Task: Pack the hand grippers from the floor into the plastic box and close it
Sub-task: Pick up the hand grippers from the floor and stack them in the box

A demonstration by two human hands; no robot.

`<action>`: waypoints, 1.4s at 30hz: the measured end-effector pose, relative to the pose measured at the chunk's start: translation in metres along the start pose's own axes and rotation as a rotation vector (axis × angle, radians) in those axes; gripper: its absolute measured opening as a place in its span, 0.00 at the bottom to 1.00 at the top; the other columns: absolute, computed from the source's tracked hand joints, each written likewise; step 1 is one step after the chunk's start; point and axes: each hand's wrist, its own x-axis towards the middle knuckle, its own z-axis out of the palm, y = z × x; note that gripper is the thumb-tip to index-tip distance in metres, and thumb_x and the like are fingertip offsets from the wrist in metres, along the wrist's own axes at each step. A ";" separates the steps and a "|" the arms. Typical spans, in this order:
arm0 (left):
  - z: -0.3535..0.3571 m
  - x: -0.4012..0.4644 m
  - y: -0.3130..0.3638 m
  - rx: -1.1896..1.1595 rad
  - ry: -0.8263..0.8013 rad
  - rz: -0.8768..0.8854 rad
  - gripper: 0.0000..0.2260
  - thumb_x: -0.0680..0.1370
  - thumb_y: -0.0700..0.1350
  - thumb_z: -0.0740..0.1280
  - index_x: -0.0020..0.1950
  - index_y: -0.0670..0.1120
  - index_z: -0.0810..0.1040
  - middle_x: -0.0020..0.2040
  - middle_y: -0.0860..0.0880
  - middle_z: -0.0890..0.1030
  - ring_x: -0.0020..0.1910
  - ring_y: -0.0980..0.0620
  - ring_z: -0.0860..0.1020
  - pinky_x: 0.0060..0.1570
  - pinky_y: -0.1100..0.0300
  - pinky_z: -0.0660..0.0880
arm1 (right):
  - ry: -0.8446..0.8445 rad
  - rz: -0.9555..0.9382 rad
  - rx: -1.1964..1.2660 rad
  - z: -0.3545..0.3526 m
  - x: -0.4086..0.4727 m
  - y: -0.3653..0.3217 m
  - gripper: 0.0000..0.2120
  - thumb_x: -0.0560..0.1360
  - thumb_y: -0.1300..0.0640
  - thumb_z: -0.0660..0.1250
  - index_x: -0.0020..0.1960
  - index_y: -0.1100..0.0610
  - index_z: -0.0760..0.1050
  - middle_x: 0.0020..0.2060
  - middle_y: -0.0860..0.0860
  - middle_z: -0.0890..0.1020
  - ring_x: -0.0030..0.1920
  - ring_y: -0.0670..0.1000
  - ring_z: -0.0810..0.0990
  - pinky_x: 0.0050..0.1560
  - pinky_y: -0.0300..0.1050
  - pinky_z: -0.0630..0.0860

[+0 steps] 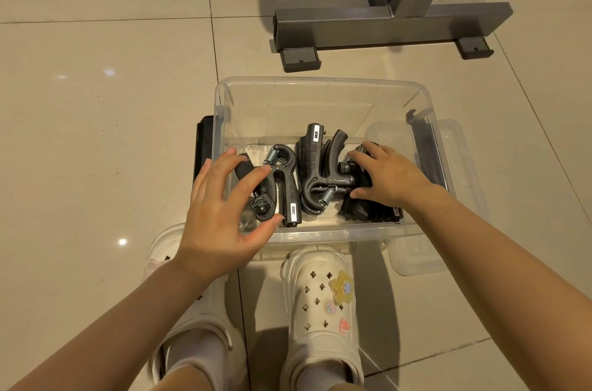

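A clear plastic box [323,85] stands open on the floor in front of my feet. Several black hand grippers with steel springs lie inside it; one [285,179] is at the left, another [315,166] in the middle. My left hand [221,214] hovers over the box's left side with fingers spread, its fingertips at the left hand gripper. My right hand [387,174] reaches in from the right and rests flat on the black hand grippers at the right side. The clear lid [448,249] lies on the floor under and to the right of the box.
A grey metal stand base [384,25] with black feet sits on the tiles just behind the box. A black latch [203,147] hangs on the box's left side. My white clogs [320,304] stand right against the box's near wall.
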 end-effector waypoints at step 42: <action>0.003 -0.001 -0.003 -0.001 0.032 0.007 0.26 0.70 0.56 0.67 0.65 0.49 0.69 0.62 0.40 0.71 0.69 0.44 0.66 0.60 0.35 0.68 | 0.165 -0.145 -0.533 -0.003 0.012 -0.031 0.48 0.73 0.34 0.62 0.77 0.57 0.39 0.75 0.62 0.48 0.72 0.65 0.57 0.68 0.60 0.63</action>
